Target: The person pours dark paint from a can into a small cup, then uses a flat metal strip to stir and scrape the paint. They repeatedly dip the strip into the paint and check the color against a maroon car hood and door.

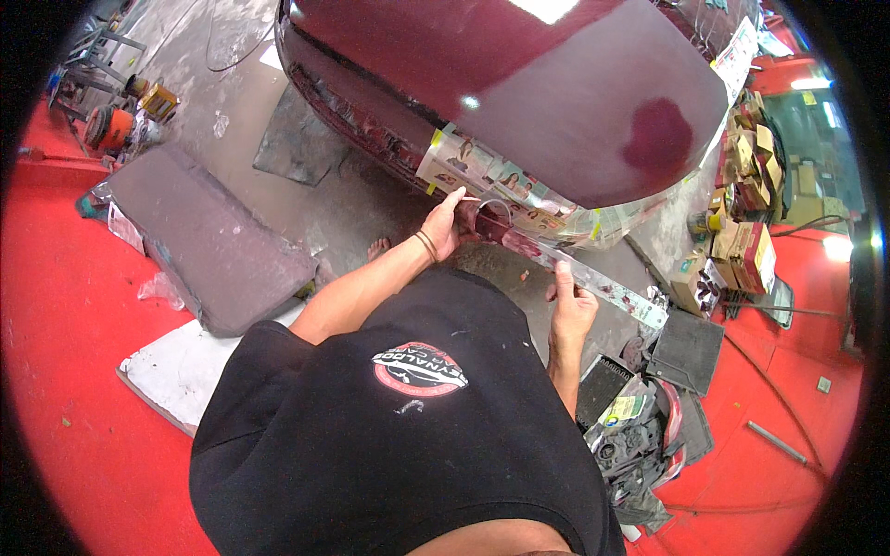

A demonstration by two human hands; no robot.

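A long flat pale strip (607, 286), smeared with dark red, slants down to the right in front of the car. My right hand (572, 313) grips it, with the thumb on top and the fingers beneath. At its upper left end is a dark red piece with a round, shiny rim (492, 215). My left hand (443, 228) is closed at the left side of that piece, fingers partly hidden. Whether the strip and the piece are joined I cannot tell. Just beyond my hands is the dark red car hood (575, 83), its lower edge masked with printed newspaper (501, 176).
A dark padded slab (199, 236) lies on the left, over a white board (176, 366). Black car parts (621, 435) and dark mats (686, 350) are piled to my right. Cardboard boxes (744, 255) stand farther right. A hose (774, 394) crosses the red floor (742, 482).
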